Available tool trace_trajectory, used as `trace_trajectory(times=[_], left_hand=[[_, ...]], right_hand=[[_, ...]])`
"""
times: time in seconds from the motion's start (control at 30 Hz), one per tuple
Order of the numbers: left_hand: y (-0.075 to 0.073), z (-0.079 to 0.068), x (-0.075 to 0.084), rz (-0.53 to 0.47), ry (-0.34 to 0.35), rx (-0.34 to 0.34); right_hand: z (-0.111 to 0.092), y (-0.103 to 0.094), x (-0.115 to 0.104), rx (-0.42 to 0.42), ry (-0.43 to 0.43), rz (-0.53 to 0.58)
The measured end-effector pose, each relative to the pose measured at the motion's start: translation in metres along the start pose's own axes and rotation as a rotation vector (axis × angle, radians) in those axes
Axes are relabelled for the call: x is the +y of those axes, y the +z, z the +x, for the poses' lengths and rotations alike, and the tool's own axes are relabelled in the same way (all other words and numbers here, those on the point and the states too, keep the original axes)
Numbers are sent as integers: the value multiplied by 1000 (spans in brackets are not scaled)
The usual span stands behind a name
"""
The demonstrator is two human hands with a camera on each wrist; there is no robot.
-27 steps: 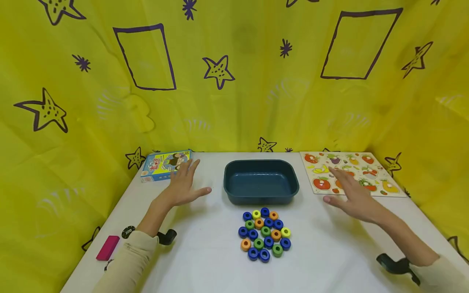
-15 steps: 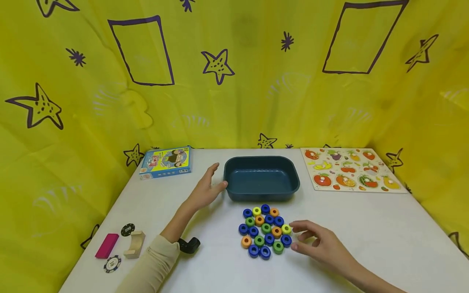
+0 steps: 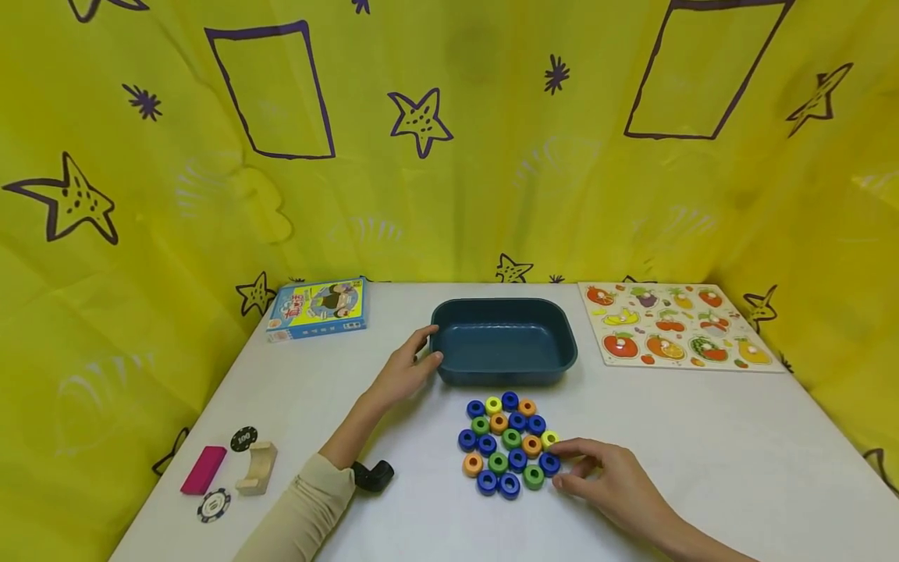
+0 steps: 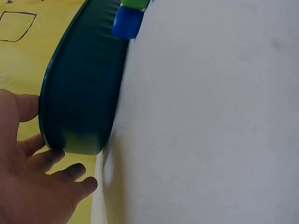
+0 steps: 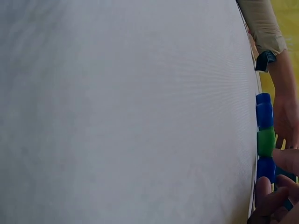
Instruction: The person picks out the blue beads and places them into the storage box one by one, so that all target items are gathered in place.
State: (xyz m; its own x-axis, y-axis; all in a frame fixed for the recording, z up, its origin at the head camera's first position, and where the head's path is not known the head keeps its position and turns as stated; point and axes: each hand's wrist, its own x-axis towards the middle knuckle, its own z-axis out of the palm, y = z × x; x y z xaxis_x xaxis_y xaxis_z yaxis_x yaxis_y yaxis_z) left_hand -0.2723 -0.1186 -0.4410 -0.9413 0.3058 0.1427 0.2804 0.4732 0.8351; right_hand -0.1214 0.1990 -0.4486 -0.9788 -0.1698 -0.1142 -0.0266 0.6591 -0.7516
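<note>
Left hand bare, beige sleeve, creased cuff, black curved wrist fitting

My right wrist view crops the right hand, my left the teal tray; I can't read the side lettering on the blue-and-yellow box.

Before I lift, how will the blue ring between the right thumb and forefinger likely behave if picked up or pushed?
Lying flat, hole up, the blue ring would probably slide; on its rounded side it could roll. Its smooth, glossy surface may slip in the right hand. Pushed sideways, it would likely nudge the green ring close beside it.
</note>
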Motion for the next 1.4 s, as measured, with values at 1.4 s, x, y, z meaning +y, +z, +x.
trace_trajectory(times=[1.4], left_hand=[[7,1,-3,-167,-96,21]], right_hand=[[193,-10,-83,-92,-307,224]])
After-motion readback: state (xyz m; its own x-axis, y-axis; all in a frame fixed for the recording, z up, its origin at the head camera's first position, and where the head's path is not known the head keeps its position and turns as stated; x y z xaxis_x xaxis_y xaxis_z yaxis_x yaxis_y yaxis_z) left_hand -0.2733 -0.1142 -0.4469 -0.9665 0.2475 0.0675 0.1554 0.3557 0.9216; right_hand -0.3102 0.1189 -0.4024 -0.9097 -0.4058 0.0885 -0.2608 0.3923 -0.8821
